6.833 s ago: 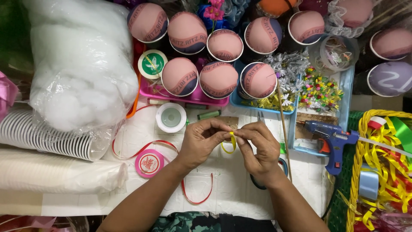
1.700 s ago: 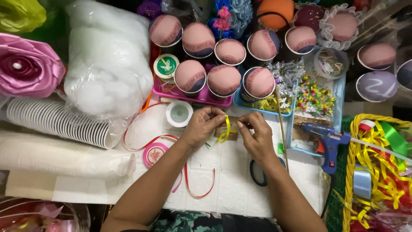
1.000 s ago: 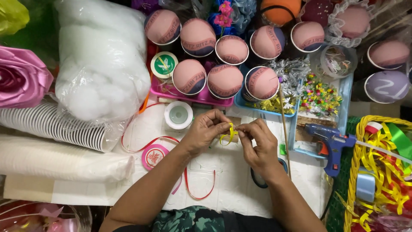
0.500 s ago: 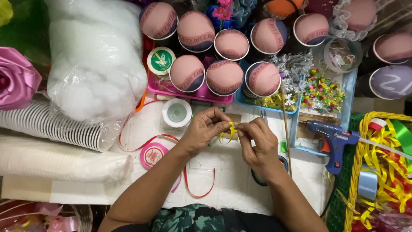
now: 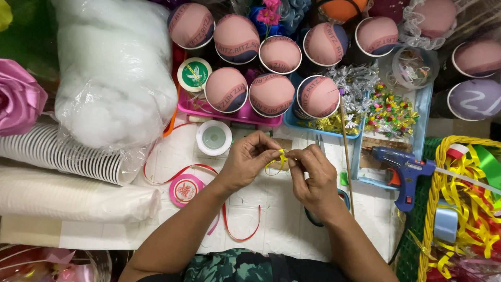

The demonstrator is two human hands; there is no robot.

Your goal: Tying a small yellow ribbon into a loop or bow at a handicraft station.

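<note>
A short loop of narrow yellow ribbon (image 5: 276,162) is pinched between both my hands just above the white table (image 5: 282,230). My left hand (image 5: 248,159) grips its left side with thumb and forefinger. My right hand (image 5: 313,175) pinches the right end, fingers curled. The two hands almost touch at the ribbon. A red ribbon (image 5: 229,222) trails over the table below my left forearm, next to a pink ribbon spool (image 5: 184,190).
Several cups with pink padded tops (image 5: 227,90) stand in pink and blue trays at the back. A blue glue gun (image 5: 404,169) lies at right beside a yellow basket of ribbons (image 5: 464,209). A bag of white stuffing (image 5: 112,73), stacked cups (image 5: 68,156) and a white tape roll (image 5: 214,137) sit left.
The hands have worked the yellow ribbon from a hanging loop into a smaller fold between the fingertips, and they have drawn closer together. The view has shifted slightly.
</note>
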